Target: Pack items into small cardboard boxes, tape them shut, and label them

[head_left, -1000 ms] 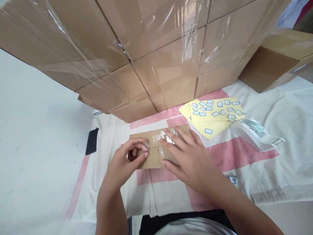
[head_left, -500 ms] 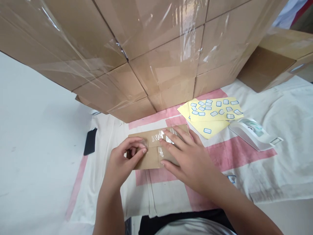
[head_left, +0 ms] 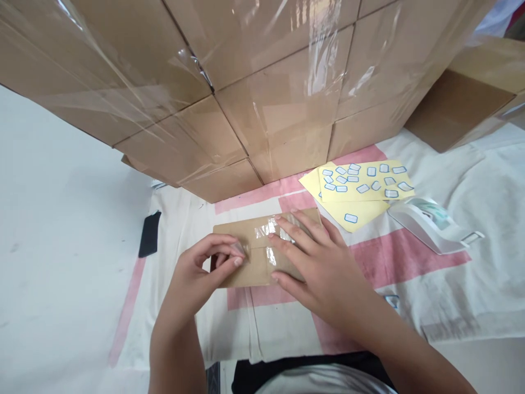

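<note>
A small flat cardboard box (head_left: 254, 271) lies on the cloth in front of me, with shiny strips of clear tape (head_left: 263, 231) across its top. My left hand (head_left: 205, 268) is at the box's left end, thumb and fingers pinching a loose piece of clear tape (head_left: 239, 249) that stands up from the cardboard. Fingers spread, my right hand (head_left: 318, 257) rests flat over the right part of the box and covers some of the tape.
Large cardboard boxes (head_left: 283, 104) wrapped in clear film rise behind. Yellow sheets (head_left: 365, 210) with small blue-edged labels lie to the right, beside a white tape dispenser (head_left: 430, 232). A black flat object (head_left: 150, 234) is at left. Another open carton (head_left: 459, 109) stands far right.
My left hand has shifted slightly left, and the pinched tape shows more clearly above the box. My right hand stays on the box. The view has moved a little.
</note>
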Motion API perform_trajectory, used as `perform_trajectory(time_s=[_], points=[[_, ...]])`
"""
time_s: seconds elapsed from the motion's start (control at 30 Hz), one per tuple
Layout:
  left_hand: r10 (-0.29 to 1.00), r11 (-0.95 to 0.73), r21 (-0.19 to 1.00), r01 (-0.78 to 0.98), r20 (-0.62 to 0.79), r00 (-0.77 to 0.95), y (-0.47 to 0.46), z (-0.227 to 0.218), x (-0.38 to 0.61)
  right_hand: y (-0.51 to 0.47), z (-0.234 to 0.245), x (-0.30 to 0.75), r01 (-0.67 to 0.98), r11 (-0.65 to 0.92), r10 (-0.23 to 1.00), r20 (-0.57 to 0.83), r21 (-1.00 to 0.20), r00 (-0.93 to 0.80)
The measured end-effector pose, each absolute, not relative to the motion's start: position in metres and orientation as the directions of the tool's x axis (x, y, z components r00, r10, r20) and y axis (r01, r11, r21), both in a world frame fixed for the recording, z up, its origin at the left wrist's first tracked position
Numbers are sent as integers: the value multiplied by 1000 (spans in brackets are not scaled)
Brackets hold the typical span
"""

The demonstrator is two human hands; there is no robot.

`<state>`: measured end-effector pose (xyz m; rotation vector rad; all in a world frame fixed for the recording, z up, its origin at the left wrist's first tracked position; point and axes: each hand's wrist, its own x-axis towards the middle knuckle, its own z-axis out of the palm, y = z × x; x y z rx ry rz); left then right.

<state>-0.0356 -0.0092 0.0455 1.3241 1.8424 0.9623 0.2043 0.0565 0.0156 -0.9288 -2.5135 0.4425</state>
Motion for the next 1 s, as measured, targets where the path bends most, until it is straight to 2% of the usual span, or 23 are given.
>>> perform_trajectory(time_s=[0.3,0.47,0.67,0.8,1.0], points=[[984,128,712,690,-6,-177,-13,33,-35,56,16,203,547,725,673,260,-419,-692],[988,102,685,722,17,-155,-16,32,-31,57,17,203,548,729,670,269,-410,-692],[984,12,657,754,125,-124,-12,34,-30,56,14,204,548,731,670,271,-408,-692],[992,60,701,711,40,-122,-8,38,-34,56,11,204,551,740,665,293,-386,-688],[996,88,677,731,-53,-71,0,49,-35,56,9,204,564,741,667,300,-364,-682]])
